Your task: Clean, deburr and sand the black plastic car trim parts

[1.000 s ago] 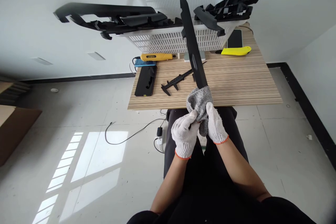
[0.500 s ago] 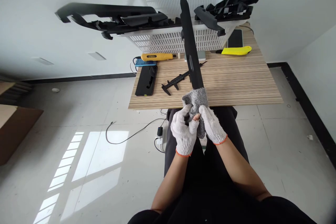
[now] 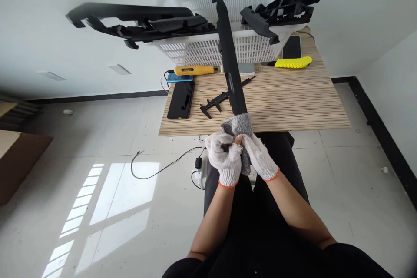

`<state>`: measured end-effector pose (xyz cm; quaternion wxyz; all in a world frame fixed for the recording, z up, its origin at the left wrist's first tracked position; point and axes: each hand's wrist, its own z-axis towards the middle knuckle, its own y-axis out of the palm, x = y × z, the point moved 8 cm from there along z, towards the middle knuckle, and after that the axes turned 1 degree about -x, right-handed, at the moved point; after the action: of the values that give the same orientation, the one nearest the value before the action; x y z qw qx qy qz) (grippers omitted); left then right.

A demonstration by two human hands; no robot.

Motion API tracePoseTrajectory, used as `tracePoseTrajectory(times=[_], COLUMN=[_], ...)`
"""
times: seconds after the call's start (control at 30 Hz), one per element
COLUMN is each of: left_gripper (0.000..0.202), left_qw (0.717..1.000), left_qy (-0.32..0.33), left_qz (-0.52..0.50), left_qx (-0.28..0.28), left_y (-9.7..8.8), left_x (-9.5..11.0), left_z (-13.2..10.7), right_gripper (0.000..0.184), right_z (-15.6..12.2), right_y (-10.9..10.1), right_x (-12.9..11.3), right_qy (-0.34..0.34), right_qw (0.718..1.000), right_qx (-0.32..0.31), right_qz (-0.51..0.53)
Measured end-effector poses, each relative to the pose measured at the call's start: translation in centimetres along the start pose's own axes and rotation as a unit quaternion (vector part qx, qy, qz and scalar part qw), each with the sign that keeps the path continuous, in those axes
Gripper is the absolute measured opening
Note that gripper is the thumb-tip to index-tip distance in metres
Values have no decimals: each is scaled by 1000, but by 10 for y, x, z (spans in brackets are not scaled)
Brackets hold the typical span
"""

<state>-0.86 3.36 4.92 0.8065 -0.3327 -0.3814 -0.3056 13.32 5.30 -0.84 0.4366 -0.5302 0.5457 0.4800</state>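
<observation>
A long black plastic trim piece [image 3: 230,61] points away from me, its near end wrapped in a grey cloth [image 3: 240,125]. My left hand [image 3: 225,156], in a white knit glove with its thumb tip bare, pinches the cloth from the left. From the right, my gloved right hand [image 3: 259,156] presses its fingers against the same cloth and grips the wrapped end. Both hands meet just in front of the table's near edge, over my lap. The part's near end is hidden under the cloth.
On the wooden table [image 3: 293,104] lie a black caliper [image 3: 221,99], a phone [image 3: 181,100], a yellow corded tool [image 3: 194,70] and a yellow utility knife [image 3: 293,63]. Behind, a white basket [image 3: 202,50] bears more black parts [image 3: 169,24]. A cable [image 3: 169,170] lies on the floor.
The black trim piece has shifted slightly left and its far end leans further left. Both hands and the cloth have moved a little left with it, still closed on the cloth.
</observation>
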Motion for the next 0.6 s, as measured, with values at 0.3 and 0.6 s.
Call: tracePoseTrajectory(times=[0.3, 0.6], left_gripper=[48, 57], left_qw=[998, 999], left_qy=[44, 40], left_qz=[-53, -15], left_qx=[11, -19], left_y=[-2, -1], left_x=[9, -3], left_z=[3, 0], right_gripper=[41, 41], right_z=[-2, -3], right_y=[8, 7], right_x=[-11, -24], right_qy=[57, 44], right_qw=[996, 996], right_qx=[-13, -19], right_qz=[61, 73])
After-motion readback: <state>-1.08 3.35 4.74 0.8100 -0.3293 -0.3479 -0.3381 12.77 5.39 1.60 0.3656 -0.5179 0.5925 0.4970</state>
